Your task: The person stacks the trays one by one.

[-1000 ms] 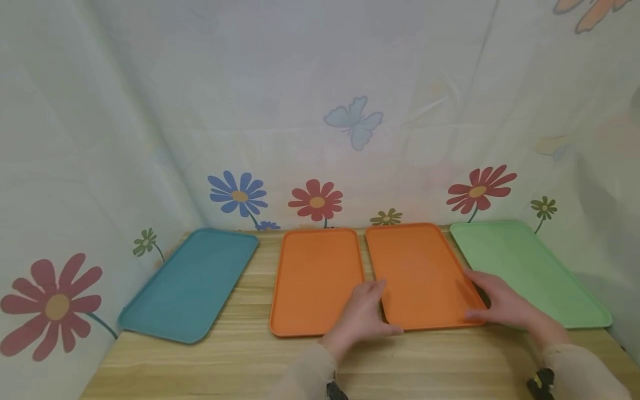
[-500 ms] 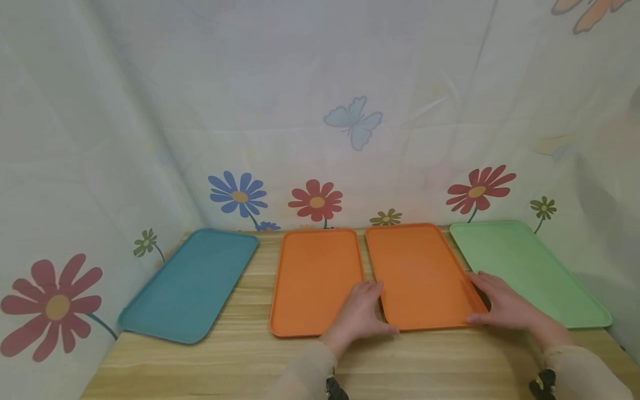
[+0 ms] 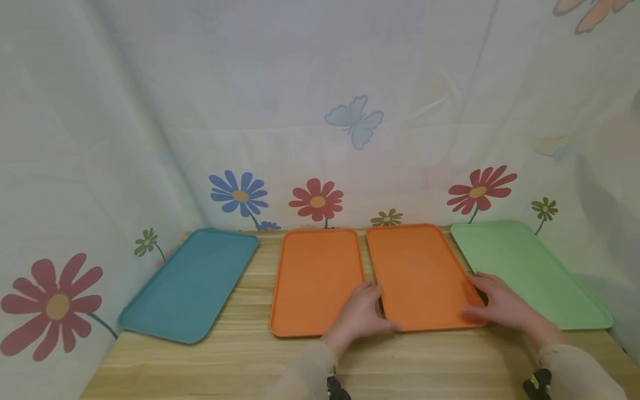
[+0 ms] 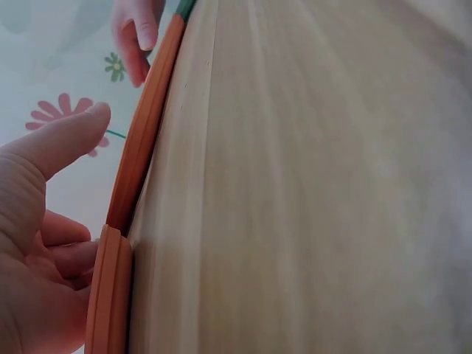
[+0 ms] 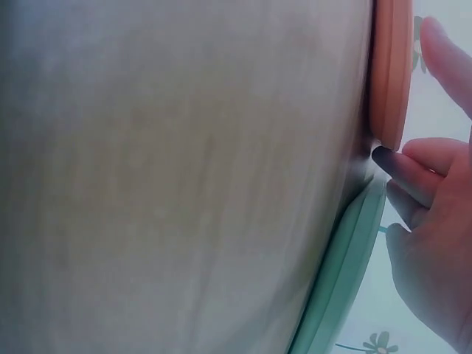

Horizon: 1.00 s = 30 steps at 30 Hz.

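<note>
Two orange trays lie side by side in the head view, a left orange tray (image 3: 317, 272) and a right orange tray (image 3: 417, 272). My left hand (image 3: 356, 318) is at the gap between them, fingers by the right tray's left edge, thumb stretched toward its front edge. On the other side, my right hand (image 3: 502, 304) has its fingers at that tray's right edge and its thumb over the front right corner. In the right wrist view, the fingers (image 5: 413, 177) reach between the orange tray and the green one. Neither hand is curled around a rim.
A teal tray (image 3: 190, 286) lies at the left and a light green tray (image 3: 530, 272) at the right, partly behind my right hand. All rest flat on a wooden table (image 3: 225, 366). A curtain (image 3: 280, 100) printed with flowers and butterflies hangs behind and at the sides.
My right thumb has shifted slightly left and up over the tray's corner. The left hand stays almost in place, and the trays look unmoved.
</note>
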Tool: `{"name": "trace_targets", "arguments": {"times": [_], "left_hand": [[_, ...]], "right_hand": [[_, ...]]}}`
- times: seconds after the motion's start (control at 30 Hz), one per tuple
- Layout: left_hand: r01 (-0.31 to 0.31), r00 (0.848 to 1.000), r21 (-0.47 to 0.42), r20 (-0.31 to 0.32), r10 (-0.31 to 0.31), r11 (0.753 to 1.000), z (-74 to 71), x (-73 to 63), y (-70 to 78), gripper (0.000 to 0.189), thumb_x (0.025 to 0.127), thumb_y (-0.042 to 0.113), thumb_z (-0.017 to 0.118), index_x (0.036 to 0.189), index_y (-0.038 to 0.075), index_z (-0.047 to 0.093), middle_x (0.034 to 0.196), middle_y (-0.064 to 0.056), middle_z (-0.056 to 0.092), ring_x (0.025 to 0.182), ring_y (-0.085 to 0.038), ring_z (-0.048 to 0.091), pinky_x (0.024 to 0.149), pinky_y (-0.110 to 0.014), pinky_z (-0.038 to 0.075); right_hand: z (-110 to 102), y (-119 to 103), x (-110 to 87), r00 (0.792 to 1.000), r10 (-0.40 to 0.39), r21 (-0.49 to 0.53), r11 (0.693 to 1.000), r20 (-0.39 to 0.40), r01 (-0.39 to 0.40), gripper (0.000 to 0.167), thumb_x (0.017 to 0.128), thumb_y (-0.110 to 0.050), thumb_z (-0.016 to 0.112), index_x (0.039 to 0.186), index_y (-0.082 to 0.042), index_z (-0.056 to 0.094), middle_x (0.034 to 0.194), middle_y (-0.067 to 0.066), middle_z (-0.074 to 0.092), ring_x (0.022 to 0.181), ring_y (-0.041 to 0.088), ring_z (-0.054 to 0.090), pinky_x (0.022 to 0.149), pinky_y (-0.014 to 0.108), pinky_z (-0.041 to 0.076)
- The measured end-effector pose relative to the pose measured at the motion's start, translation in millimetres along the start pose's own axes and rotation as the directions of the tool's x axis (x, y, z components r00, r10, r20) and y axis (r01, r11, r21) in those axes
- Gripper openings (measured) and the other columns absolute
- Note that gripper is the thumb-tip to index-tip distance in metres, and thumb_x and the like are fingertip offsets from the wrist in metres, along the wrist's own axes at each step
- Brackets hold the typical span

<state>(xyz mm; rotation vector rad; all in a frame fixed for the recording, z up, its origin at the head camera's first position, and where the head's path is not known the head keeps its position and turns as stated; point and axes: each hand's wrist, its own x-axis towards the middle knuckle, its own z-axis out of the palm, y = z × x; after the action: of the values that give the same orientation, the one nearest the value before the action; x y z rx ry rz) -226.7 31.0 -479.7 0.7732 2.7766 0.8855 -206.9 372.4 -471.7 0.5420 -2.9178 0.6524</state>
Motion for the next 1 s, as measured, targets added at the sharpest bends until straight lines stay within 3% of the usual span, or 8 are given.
{"name": "trace_targets", "arguments": {"times": [0.27, 0.53, 0.77, 0.9, 1.0], "left_hand": [[-0.004, 0.998, -0.054, -0.06, 0.001, 0.999, -1.0, -0.4, 2.0, 0.091, 0.074, 0.052, 0.084, 0.141, 0.0, 0.052, 0.145, -0.018, 0.048, 0.141, -0.032, 0.035, 0.11, -0.042, 0.036], [-0.006, 0.995, -0.083, -0.104, -0.002, 0.997, -1.5, -2.5, 6.2, 0.087, 0.076, 0.052, 0.082, 0.14, 0.0, 0.054, 0.144, -0.017, 0.05, 0.138, -0.033, 0.039, 0.11, -0.042, 0.035], [0.033, 0.995, -0.162, -0.091, -0.048, 0.986, -1.7, -4.9, 10.9, 0.086, 0.078, 0.051, 0.082, 0.141, 0.001, 0.053, 0.145, -0.015, 0.05, 0.136, -0.032, 0.043, 0.109, -0.042, 0.037], [0.043, 0.994, -0.217, -0.086, -0.062, 0.975, -1.4, -4.8, 12.8, 0.085, 0.079, 0.046, 0.082, 0.142, 0.0, 0.051, 0.146, -0.015, 0.049, 0.136, -0.031, 0.043, 0.109, -0.042, 0.037], [0.048, 0.994, -0.304, -0.082, -0.076, 0.951, -0.4, -4.6, 13.3, 0.087, 0.079, 0.04, 0.084, 0.145, -0.003, 0.046, 0.149, -0.017, 0.045, 0.13, -0.03, 0.049, 0.104, -0.038, 0.043]], "right_hand": [[-0.4, 1.0, 1.4, 0.994, -0.05, 0.025, 0.998, -0.1, 0.053, 0.08, 0.071, -0.028, 0.087, 0.126, 0.02, 0.054, 0.119, 0.034, 0.06, 0.112, 0.052, 0.052, 0.092, 0.062, 0.039], [-4.2, -2.8, 0.9, 0.997, -0.001, 0.066, 0.998, -0.079, 0.006, 0.078, 0.074, -0.026, 0.086, 0.128, 0.021, 0.052, 0.122, 0.036, 0.058, 0.114, 0.054, 0.051, 0.094, 0.063, 0.039], [-6.4, -6.4, -0.6, 0.995, 0.094, 0.158, 0.983, -0.022, -0.089, 0.08, 0.079, -0.024, 0.083, 0.132, 0.022, 0.045, 0.13, 0.041, 0.048, 0.12, 0.057, 0.043, 0.097, 0.066, 0.035], [-6.8, -6.1, -0.5, 0.992, 0.128, 0.171, 0.977, 0.001, -0.127, 0.082, 0.08, -0.024, 0.082, 0.134, 0.023, 0.043, 0.131, 0.043, 0.046, 0.12, 0.057, 0.042, 0.097, 0.067, 0.035], [-7.8, -6.2, 0.1, 0.989, 0.148, 0.176, 0.973, 0.015, -0.148, 0.083, 0.081, -0.025, 0.082, 0.135, 0.023, 0.041, 0.132, 0.043, 0.045, 0.121, 0.057, 0.041, 0.097, 0.067, 0.035]]}}
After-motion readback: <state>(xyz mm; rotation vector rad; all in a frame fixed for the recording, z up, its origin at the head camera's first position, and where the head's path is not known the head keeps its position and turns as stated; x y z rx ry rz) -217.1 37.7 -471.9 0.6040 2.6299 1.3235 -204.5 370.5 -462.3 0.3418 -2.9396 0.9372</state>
